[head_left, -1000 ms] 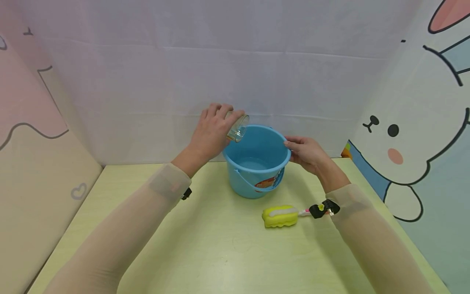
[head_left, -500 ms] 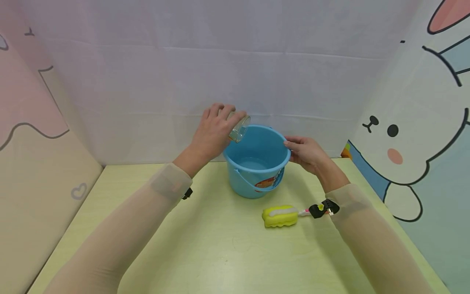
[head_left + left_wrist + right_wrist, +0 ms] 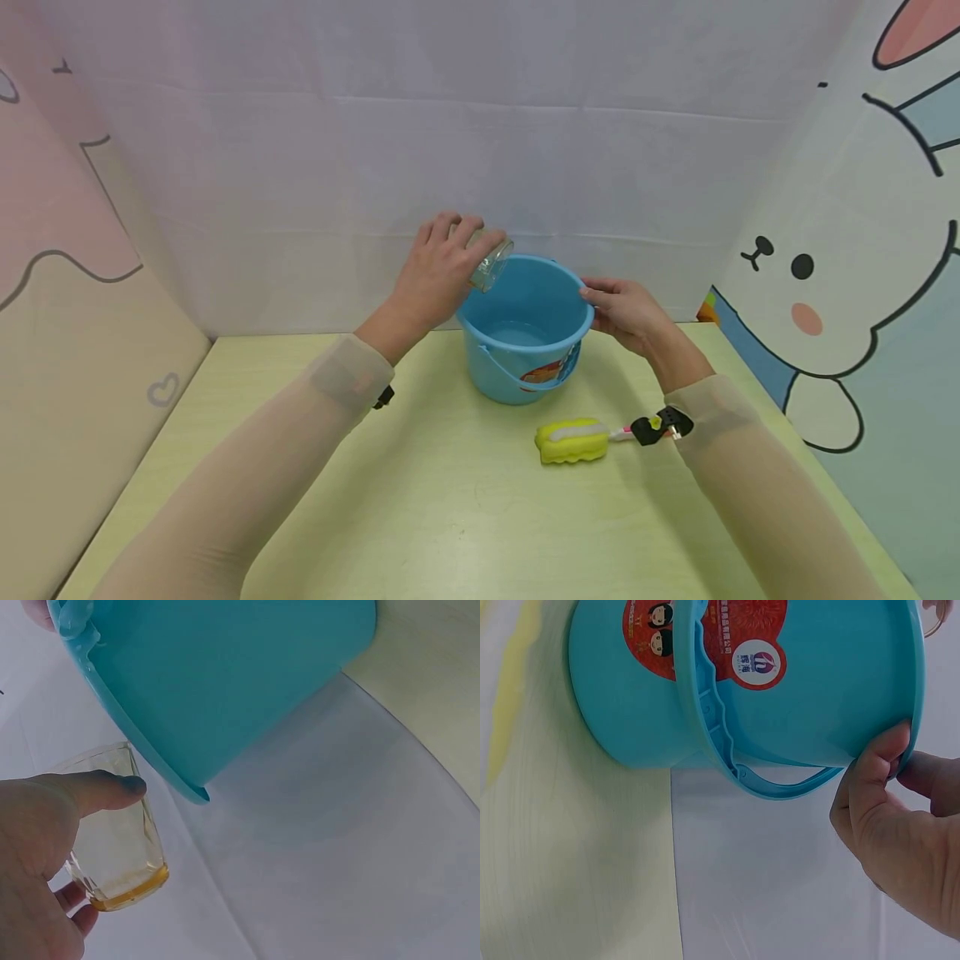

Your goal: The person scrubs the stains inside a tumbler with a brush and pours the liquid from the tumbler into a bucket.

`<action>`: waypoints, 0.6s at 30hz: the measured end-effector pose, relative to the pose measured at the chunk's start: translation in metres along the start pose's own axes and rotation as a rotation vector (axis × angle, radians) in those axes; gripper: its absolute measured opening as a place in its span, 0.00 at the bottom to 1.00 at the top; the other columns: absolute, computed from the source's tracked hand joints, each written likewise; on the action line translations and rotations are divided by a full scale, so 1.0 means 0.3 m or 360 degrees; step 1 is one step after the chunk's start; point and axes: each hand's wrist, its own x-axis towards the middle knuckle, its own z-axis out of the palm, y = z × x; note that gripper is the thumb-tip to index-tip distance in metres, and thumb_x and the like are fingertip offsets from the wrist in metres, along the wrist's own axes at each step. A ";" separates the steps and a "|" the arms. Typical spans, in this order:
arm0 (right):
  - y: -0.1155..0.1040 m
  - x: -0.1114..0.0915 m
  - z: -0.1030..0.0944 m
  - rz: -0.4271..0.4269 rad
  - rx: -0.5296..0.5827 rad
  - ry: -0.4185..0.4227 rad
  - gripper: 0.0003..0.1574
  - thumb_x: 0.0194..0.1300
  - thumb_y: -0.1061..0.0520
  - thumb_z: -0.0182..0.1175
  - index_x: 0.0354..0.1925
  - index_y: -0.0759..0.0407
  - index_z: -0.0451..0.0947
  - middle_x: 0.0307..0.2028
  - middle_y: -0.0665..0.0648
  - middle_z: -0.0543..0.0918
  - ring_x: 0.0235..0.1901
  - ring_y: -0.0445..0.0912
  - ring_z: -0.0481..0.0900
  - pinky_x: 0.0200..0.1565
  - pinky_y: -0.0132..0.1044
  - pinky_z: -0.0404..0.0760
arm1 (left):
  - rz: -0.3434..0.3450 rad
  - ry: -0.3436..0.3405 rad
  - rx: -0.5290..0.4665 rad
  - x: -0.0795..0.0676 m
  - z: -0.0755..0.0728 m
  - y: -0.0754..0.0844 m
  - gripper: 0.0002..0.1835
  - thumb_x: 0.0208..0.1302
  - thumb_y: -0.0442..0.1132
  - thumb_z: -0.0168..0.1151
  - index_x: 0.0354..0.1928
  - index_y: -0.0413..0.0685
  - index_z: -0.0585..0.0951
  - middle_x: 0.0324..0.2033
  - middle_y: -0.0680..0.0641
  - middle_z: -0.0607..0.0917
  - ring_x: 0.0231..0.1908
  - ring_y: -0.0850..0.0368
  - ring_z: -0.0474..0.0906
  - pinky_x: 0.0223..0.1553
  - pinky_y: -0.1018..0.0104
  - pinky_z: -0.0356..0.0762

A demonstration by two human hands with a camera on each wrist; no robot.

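Note:
My left hand (image 3: 438,271) grips a clear glass cup (image 3: 491,265), tilted with its mouth over the left rim of a light-blue plastic bucket (image 3: 491,371). In the left wrist view the thumb lies along the side of the glass cup (image 3: 112,847), and an amber band shows at its base. On the other side, my right hand (image 3: 626,312) pinches the bucket's right rim. The right wrist view shows thumb and fingers on either side of that rim. The bucket stands upright on the table, its handle hanging down at the front across a red label (image 3: 742,634).
A yellow sponge brush (image 3: 572,442) lies on the pale table (image 3: 420,517) in front of the bucket, its handle partly behind the right wrist's camera. A white cloth wall (image 3: 300,167) rises close behind the bucket. Printed side panels (image 3: 862,275) flank the table.
My left hand has shifted slightly to the right with the glass cup, which stays tilted over the bucket. The right hand, bucket and sponge brush have not visibly moved.

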 end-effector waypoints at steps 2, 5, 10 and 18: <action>0.000 0.001 0.001 -0.0002 0.0000 0.0000 0.35 0.85 0.53 0.52 0.81 0.64 0.59 0.72 0.67 0.71 0.54 0.50 0.83 0.49 0.33 0.85 | -0.0001 0.0009 0.0008 -0.001 0.003 -0.001 0.31 0.68 0.28 0.65 0.71 0.57 0.77 0.63 0.41 0.78 0.64 0.37 0.69 0.60 0.42 0.74; 0.000 0.002 0.003 -0.0002 0.0000 0.0000 0.35 0.85 0.53 0.52 0.81 0.64 0.59 0.72 0.67 0.71 0.55 0.50 0.83 0.49 0.33 0.85 | -0.0012 0.0005 0.0009 -0.003 0.003 0.000 0.32 0.67 0.28 0.67 0.72 0.57 0.76 0.64 0.41 0.78 0.64 0.38 0.69 0.60 0.42 0.74; 0.000 0.001 0.001 -0.0003 0.0000 -0.0004 0.35 0.85 0.53 0.53 0.81 0.64 0.59 0.72 0.66 0.71 0.54 0.49 0.83 0.49 0.33 0.86 | -0.0053 -0.0012 -0.0054 -0.008 0.001 -0.001 0.37 0.61 0.27 0.70 0.73 0.55 0.75 0.64 0.41 0.77 0.65 0.38 0.68 0.60 0.41 0.73; 0.000 0.002 0.001 0.0003 0.0001 0.0004 0.35 0.85 0.53 0.53 0.81 0.63 0.59 0.72 0.66 0.71 0.55 0.50 0.84 0.49 0.33 0.86 | -0.0205 -0.0060 -0.0243 -0.021 -0.001 -0.009 0.44 0.56 0.35 0.82 0.75 0.56 0.73 0.65 0.41 0.76 0.66 0.37 0.66 0.63 0.40 0.70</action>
